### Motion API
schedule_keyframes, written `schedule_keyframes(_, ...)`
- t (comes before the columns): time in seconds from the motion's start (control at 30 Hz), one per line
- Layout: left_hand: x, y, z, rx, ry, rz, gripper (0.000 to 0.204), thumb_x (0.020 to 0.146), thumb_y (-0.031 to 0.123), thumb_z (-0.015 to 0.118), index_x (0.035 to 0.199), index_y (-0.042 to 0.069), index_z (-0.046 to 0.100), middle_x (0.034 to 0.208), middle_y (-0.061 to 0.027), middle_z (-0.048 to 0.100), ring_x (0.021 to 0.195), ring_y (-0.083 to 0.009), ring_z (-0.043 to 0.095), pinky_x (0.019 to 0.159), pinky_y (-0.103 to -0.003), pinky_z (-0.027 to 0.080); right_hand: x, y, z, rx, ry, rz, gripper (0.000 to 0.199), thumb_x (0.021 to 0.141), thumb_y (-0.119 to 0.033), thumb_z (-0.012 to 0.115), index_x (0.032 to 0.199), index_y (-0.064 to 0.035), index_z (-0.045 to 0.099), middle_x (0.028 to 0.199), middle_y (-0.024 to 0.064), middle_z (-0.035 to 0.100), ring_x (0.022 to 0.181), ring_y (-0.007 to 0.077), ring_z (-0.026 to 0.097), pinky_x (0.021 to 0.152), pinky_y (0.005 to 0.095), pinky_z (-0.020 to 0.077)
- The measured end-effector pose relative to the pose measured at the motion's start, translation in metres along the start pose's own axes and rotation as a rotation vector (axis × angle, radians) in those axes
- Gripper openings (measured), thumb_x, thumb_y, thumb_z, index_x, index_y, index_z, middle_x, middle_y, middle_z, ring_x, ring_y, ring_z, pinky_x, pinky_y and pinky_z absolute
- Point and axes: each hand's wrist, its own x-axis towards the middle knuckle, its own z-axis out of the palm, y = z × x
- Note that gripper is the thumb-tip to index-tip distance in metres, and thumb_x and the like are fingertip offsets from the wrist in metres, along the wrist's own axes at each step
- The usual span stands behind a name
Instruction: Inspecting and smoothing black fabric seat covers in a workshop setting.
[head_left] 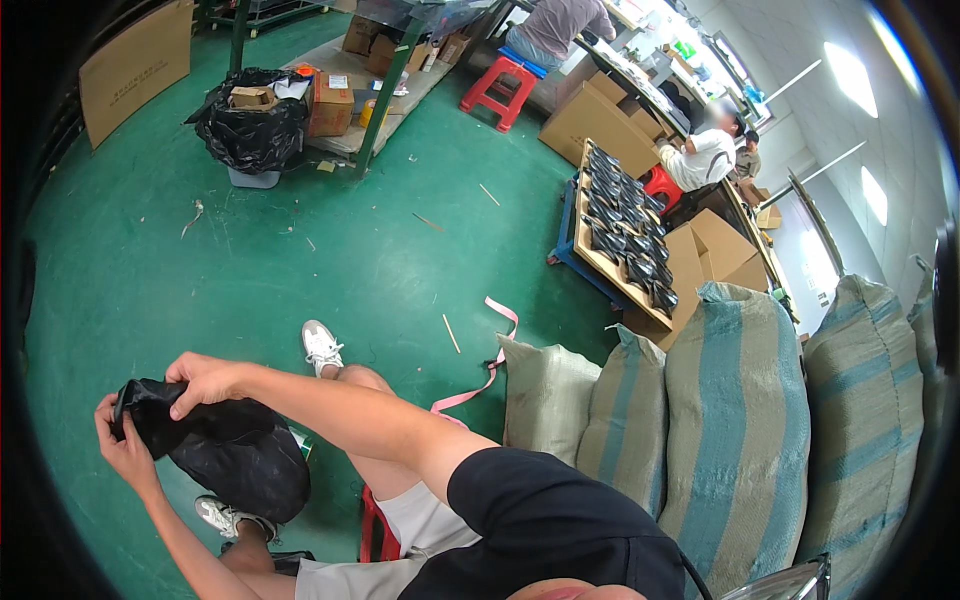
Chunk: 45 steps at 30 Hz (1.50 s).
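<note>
At the far left, both my hands hold the gathered upper part of a dark black bag [240, 465]. Its full, rounded body hangs between my feet. My left hand [128, 445] has its fingers bent around the outer edge of the black material. On the top edge, my right hand [205, 382] pinches the material between thumb and fingers. What the bag contains is hidden. A small green and white item [300, 441] shows partly behind the bag.
Tall striped woven sacks [735, 420] stand close on my right. Beyond them is a blue cart [615, 235] with rows of black wrapped items. A pink strap [480, 385] lies on the green floor. A black-lined bin [250, 125] stands ahead; people sit at benches at the back right.
</note>
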Motion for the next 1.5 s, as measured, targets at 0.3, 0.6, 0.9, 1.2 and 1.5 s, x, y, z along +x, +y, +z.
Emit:
schedule_keyframes(0.3,0.005,0.028,0.001,0.441,0.27,0.209,0.01,0.085,-0.01,0.053,0.088,-0.001,0.049,0.094,-0.011,0.056,0.076,-0.0263,0.052,0.071,-0.031,0.045,0.002,-0.004,-0.002,-0.832,0.83,-0.847,0.022,0.055,0.004,0.051,0.072,-0.0007,0.038,0.067,0.0151,0.04,0.067,0.0386,0.042,0.06,0.0426,0.0327)
schedule_keyframes(0.6,-0.002,-0.038,-0.01,-0.157,-0.188,-0.172,0.009,0.088,0.001,0.055,0.09,-0.006,0.059,0.082,0.0037,0.058,0.075,-0.009,0.051,0.067,-0.024,0.041,0.001,-0.009,-0.001,-0.403,0.726,-0.506,0.03,0.074,0.003,0.045,0.103,-0.0001,0.045,0.089,0.0223,0.055,0.087,0.0423,0.054,0.08,0.0432,0.0432)
schedule_keyframes(0.9,0.017,0.01,0.022,-0.101,-0.619,-0.347,0.027,0.069,-0.003,0.066,0.071,0.008,0.041,0.072,0.0066,0.035,0.067,-0.0077,0.034,0.06,-0.024,0.03,0.035,0.023,-0.061,-0.292,1.22,-0.672,0.02,0.086,-0.003,0.045,0.101,0.0031,0.057,0.082,0.0181,0.064,0.08,0.0319,0.06,0.075,0.0403,0.0468)
schedule_keyframes(1.2,0.008,-0.021,-0.027,0.308,0.427,-0.237,0.009,0.091,0.009,0.051,0.087,0.0,0.05,0.077,-0.0012,0.043,0.073,-0.0125,0.039,0.068,-0.027,0.037,0.002,-0.014,-0.032,-0.018,0.2,-0.073,0.01,0.086,-0.013,0.064,0.084,-0.0034,0.065,0.08,-0.001,0.063,0.073,0.009,0.056,0.066,0.0284,0.0459)
schedule_keyframes(1.5,0.002,-0.049,-0.053,0.014,0.035,-0.403,0.021,0.085,0.007,0.069,0.074,0.009,0.05,0.072,0.0067,0.041,0.07,-0.0074,0.039,0.065,-0.026,0.037,0.01,-0.018,-0.016,0.136,0.348,0.0,0.053,0.098,-0.036,0.05,0.137,0.0002,0.051,0.138,0.0097,0.054,0.126,0.0217,0.049,0.109,0.0337,0.0341)
